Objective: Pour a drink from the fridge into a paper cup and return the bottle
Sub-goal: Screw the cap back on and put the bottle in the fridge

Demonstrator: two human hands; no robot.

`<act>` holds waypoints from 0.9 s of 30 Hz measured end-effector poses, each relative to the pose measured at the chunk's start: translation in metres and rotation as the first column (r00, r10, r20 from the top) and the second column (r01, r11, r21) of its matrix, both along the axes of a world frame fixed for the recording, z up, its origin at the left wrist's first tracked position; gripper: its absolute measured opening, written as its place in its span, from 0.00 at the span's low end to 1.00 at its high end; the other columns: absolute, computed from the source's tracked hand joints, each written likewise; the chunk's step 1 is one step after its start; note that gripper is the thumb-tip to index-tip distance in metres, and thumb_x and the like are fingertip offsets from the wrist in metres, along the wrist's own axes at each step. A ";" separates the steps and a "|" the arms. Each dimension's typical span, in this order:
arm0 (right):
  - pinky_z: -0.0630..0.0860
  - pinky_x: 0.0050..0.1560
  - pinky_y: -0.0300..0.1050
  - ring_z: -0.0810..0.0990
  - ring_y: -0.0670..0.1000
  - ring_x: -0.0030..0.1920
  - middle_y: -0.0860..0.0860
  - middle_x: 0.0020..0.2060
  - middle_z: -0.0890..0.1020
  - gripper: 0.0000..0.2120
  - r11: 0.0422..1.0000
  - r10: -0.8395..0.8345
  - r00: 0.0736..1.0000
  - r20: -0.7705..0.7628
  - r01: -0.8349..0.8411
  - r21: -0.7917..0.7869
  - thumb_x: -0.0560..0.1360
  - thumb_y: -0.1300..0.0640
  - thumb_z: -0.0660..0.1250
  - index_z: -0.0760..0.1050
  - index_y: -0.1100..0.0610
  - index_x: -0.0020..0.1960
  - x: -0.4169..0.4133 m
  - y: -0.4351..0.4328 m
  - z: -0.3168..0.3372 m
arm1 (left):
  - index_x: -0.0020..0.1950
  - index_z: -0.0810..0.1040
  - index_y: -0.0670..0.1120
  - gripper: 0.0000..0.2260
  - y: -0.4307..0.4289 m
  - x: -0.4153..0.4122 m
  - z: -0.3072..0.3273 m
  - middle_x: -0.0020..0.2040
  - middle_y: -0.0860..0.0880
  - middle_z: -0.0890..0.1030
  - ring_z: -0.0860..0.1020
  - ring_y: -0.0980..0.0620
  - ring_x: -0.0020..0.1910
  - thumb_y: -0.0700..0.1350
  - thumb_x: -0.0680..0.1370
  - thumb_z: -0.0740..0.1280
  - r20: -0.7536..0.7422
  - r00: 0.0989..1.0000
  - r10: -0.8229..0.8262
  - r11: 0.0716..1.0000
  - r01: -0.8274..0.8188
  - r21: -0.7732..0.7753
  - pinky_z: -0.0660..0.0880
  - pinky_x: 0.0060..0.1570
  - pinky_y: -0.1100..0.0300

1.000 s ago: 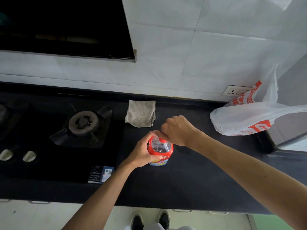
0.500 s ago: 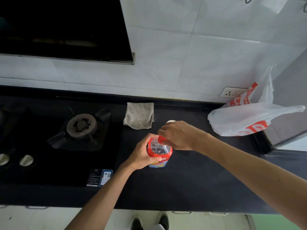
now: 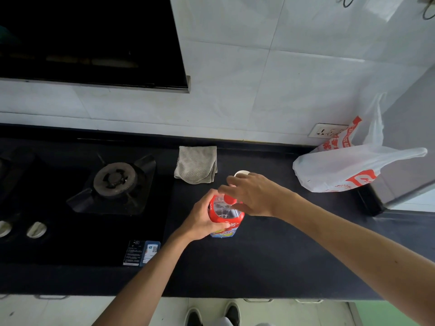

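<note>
A clear plastic drink bottle (image 3: 226,216) with a red label stands upright on the black countertop (image 3: 270,260). My left hand (image 3: 203,217) is wrapped around its left side. My right hand (image 3: 250,194) is over the bottle's top, fingers pinched on the red cap (image 3: 228,199). A white paper cup (image 3: 241,173) stands just behind my right hand; only its rim shows above my fingers.
A folded grey cloth (image 3: 195,164) lies at the back, left of the cup. A gas hob with a burner (image 3: 115,177) fills the left side. A white and red plastic bag (image 3: 348,165) sits at the right, by a wall socket (image 3: 327,131).
My right hand has opened from a fist and turned on the cap. The paper cup's rim has come into sight behind it. The bottle stays in place.
</note>
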State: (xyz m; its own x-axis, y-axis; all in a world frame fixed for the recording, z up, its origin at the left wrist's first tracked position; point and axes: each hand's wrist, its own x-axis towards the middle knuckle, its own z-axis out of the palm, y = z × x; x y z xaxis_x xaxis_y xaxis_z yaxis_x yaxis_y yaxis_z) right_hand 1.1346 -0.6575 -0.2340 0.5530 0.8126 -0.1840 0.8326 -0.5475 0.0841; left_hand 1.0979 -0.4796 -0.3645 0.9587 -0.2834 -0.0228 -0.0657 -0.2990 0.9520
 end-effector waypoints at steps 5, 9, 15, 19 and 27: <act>0.78 0.53 0.48 0.80 0.53 0.55 0.52 0.58 0.78 0.21 0.999 -0.006 0.998 0.066 0.009 -0.045 0.77 0.58 0.70 0.69 0.56 0.67 -0.005 0.005 -0.001 | 0.56 0.70 0.57 0.29 0.000 0.000 0.000 0.52 0.55 0.80 0.81 0.54 0.55 0.40 0.64 0.81 -0.005 1.000 0.014 1.000 -0.014 0.010 0.80 0.51 0.60; 0.76 0.47 0.49 0.81 0.54 0.46 0.52 0.47 0.81 0.13 0.990 -0.138 0.985 0.107 0.137 0.015 0.81 0.49 0.60 0.74 0.58 0.54 -0.009 0.012 -0.005 | 0.59 0.71 0.58 0.30 -0.001 0.000 0.001 0.53 0.54 0.81 0.82 0.52 0.55 0.39 0.64 0.80 0.005 1.000 0.015 1.000 -0.015 -0.014 0.81 0.52 0.58; 0.72 0.37 0.45 0.76 0.53 0.33 0.51 0.33 0.76 0.27 0.944 -0.320 0.927 0.194 0.329 -0.012 0.83 0.41 0.46 0.73 0.58 0.40 -0.006 0.024 -0.024 | 0.60 0.72 0.52 0.29 -0.001 -0.001 -0.001 0.54 0.49 0.81 0.82 0.50 0.55 0.38 0.64 0.80 -0.005 1.000 0.020 0.999 -0.020 -0.042 0.82 0.53 0.55; 0.79 0.42 0.51 0.81 0.54 0.38 0.52 0.42 0.80 0.22 0.988 -0.111 0.977 0.181 0.089 0.128 0.81 0.41 0.52 0.75 0.58 0.52 -0.004 0.004 -0.026 | 0.61 0.71 0.53 0.30 0.000 0.000 -0.002 0.55 0.52 0.81 0.81 0.50 0.56 0.39 0.64 0.80 0.018 1.000 0.007 1.000 -0.007 -0.029 0.81 0.53 0.56; 0.77 0.55 0.49 0.80 0.54 0.52 0.54 0.54 0.80 0.14 0.990 -0.009 0.999 0.050 0.002 0.139 0.81 0.54 0.64 0.73 0.59 0.63 -0.004 -0.005 -0.016 | 0.59 0.71 0.54 0.30 0.001 0.000 -0.003 0.54 0.53 0.80 0.81 0.53 0.55 0.41 0.64 0.81 0.035 0.999 0.002 1.000 -0.002 -0.001 0.81 0.51 0.58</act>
